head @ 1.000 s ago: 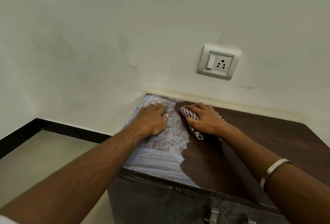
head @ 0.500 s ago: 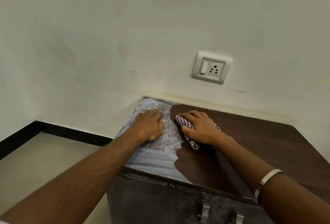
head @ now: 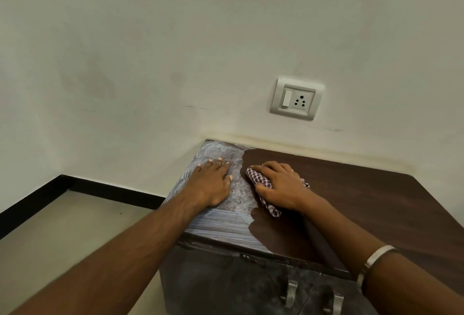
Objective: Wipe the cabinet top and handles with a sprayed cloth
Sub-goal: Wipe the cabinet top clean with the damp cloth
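One head-worn view is given, aimed forward and down from close above the cabinet top [head: 364,196], seen at lower right of the frame.

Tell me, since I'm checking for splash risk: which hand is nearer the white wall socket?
Right. The right hand, holding the checked cloth, lies almost directly below the white wall socket; the left hand rests flat further left.

On the cabinet top [head: 364,196], which stands against the wall [head: 175,51], the left hand [head: 213,184] rests left of the right hand [head: 281,186] on the cloth [head: 261,179], handles [head: 291,292] below in front, socket [head: 296,98] above behind.
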The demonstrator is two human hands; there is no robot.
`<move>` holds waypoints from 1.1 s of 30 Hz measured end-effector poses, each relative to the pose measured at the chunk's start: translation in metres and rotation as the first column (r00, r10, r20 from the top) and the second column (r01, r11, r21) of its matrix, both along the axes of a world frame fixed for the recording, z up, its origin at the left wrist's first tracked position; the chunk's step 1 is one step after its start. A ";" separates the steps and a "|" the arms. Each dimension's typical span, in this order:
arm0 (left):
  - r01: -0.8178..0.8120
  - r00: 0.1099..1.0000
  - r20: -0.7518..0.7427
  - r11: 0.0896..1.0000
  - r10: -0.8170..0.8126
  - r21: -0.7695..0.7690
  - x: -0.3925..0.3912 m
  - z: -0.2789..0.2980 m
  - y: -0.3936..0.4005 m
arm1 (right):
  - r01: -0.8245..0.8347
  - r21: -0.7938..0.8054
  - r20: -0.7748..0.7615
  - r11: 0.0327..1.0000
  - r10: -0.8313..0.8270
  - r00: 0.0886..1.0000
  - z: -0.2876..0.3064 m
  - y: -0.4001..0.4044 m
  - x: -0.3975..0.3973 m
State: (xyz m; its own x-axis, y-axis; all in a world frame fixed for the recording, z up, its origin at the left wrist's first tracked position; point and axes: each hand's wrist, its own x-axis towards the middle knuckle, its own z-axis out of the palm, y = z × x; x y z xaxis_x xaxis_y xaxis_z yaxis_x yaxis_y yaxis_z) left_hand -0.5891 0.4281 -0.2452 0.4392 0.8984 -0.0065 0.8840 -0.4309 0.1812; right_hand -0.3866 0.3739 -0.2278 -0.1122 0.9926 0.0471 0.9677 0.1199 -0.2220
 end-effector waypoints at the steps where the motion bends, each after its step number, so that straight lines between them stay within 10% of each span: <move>1: 0.000 1.000 -0.004 1.000 0.000 0.002 0.000 0.000 -0.001 | 0.010 0.007 0.000 1.000 -0.010 1.000 -0.001 0.002 -0.004; 33: -0.024 1.000 0.004 1.000 0.024 0.009 -0.017 0.000 -0.037 | -0.101 0.053 -0.053 0.993 0.104 0.993 -0.008 -0.058 -0.031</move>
